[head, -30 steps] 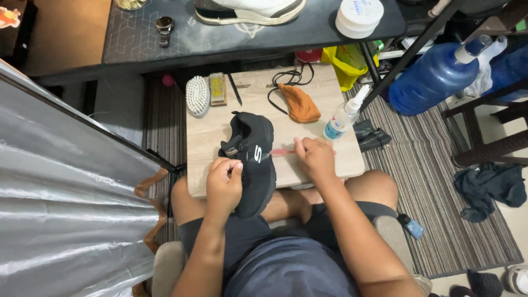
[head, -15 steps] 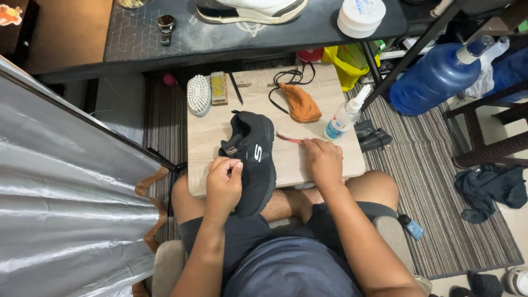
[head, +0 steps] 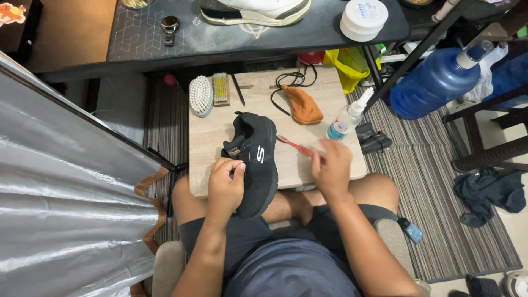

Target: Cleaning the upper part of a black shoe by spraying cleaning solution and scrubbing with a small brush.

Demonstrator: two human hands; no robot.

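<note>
Fingers [head: 234, 168] pinching black shoe [head: 256, 159], toothbrush [head: 297, 147] gripped

Striped rug [head: 440, 220], dark desk [head: 231, 38], wooden board [head: 209, 143]

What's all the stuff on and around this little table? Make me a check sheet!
Surface: pale wooden table, mostly bare.
Job's things: black shoe at the front edge; red toothbrush pointing at it.
Clutter: white brush, yellow block, orange cloth, spray bottle.
Grippers: left hand grips the shoe; right hand holds the toothbrush.
Cables: black cord by the cloth.
Surroundings: blue water jug, striped rug, dark desk with white shoe.
</note>
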